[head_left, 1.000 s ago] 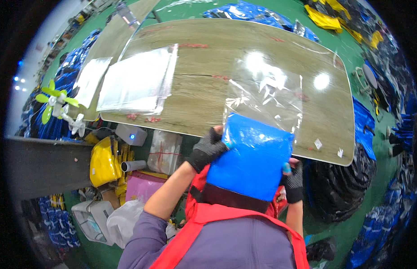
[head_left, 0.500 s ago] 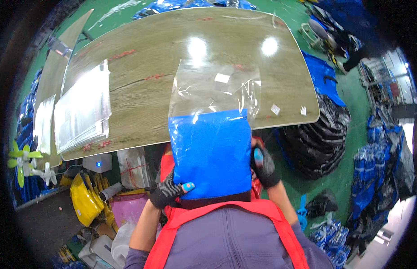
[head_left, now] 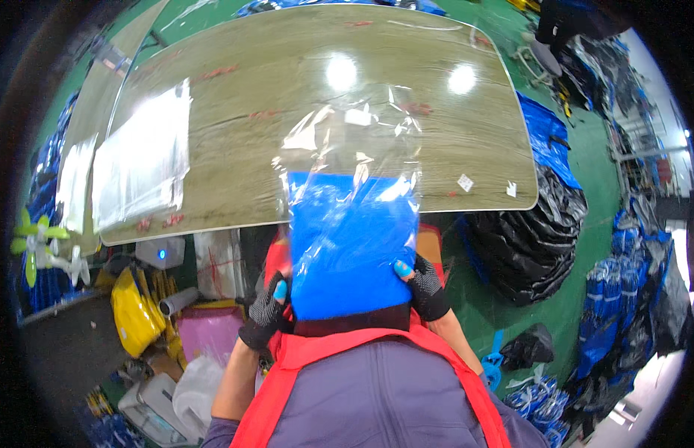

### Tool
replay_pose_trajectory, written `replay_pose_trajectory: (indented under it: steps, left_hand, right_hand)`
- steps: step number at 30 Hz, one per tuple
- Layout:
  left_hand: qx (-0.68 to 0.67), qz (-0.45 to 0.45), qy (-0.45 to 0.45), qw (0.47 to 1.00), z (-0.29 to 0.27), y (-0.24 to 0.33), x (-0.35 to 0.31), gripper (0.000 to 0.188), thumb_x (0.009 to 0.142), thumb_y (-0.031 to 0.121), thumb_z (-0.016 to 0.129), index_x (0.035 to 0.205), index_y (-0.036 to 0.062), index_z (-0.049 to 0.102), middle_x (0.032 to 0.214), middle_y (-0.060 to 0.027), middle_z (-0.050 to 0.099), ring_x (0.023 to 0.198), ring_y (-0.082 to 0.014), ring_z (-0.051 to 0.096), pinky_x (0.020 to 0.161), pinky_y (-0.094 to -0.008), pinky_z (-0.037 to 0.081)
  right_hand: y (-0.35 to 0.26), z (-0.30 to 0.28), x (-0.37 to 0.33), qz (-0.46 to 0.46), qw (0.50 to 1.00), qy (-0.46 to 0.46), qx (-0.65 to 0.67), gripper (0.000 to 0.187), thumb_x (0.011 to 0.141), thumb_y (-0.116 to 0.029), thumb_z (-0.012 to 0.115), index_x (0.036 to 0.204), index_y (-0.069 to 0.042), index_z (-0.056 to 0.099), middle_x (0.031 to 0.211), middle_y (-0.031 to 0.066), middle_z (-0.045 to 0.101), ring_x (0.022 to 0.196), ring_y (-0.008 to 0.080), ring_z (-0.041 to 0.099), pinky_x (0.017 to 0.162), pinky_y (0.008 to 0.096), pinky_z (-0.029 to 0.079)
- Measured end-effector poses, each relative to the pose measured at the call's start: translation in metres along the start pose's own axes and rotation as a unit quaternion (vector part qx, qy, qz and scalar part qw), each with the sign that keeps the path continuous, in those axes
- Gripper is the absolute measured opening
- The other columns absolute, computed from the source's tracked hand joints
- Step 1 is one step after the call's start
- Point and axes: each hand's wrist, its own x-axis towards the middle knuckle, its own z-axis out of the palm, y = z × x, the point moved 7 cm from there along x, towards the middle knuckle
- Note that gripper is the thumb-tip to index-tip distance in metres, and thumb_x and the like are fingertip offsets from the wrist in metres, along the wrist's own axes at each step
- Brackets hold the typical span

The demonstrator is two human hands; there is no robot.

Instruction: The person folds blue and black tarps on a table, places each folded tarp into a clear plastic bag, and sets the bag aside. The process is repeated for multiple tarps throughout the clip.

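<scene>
A flat, folded blue fabric piece [head_left: 351,261] with a black lower edge lies inside a clear plastic bag [head_left: 347,145]. The bag's far part stretches past the blue piece over the table, creased and shiny. My left hand [head_left: 266,312], in a dark fingerless-style glove, is closed on the left edge of the bagged piece near my body. On the other side my right hand [head_left: 427,287] grips the right edge, its blue-tipped thumb on top and the other fingers mostly hidden underneath. The bundle's near end is close to my red apron [head_left: 298,351].
A wood-patterned table [head_left: 235,157] spans the front. Clear plastic bags [head_left: 142,160] are stacked on its left. Small white labels [head_left: 464,183] lie at its right. A black bundle [head_left: 537,250] stands beside the table; yellow packages [head_left: 136,321] and a green-bladed fan [head_left: 37,243] are at left.
My right thumb has come onto the top of the bagged piece, and my left hand has shifted up along its left edge. The plastic's far part has crumpled and moved slightly.
</scene>
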Motion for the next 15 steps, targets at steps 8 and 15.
replay_pose_trajectory:
  steps: [8, 15]
  left_hand:
    - [0.444, 0.258, 0.19, 0.837, 0.01, 0.08, 0.003, 0.026, 0.086, 0.015, 0.057, 0.109, 0.0043, 0.062, 0.104, -0.0165, 0.064, 0.094, -0.034, 0.063, 0.079, -0.0384, 0.05]
    - [0.224, 0.165, 0.048, 0.959, -0.024, 0.03, -0.02, 0.031, 0.089, 0.028, 0.06, 0.105, 0.0023, 0.064, 0.11, -0.0169, 0.065, 0.106, -0.0279, 0.062, 0.092, -0.0397, 0.047]
  right_hand:
    - [-0.011, 0.012, -0.011, -0.075, 0.984, 0.038, -0.158, 0.068, 0.079, -0.034, 0.076, 0.132, -0.002, 0.049, 0.12, 0.0143, 0.061, 0.107, 0.0232, 0.059, 0.092, 0.0384, 0.049]
    - [0.006, 0.02, -0.036, 0.084, 0.949, -0.151, -0.264, 0.076, 0.082, -0.039, 0.073, 0.136, 0.002, 0.042, 0.131, 0.0163, 0.054, 0.123, 0.0227, 0.048, 0.106, 0.0381, 0.036]
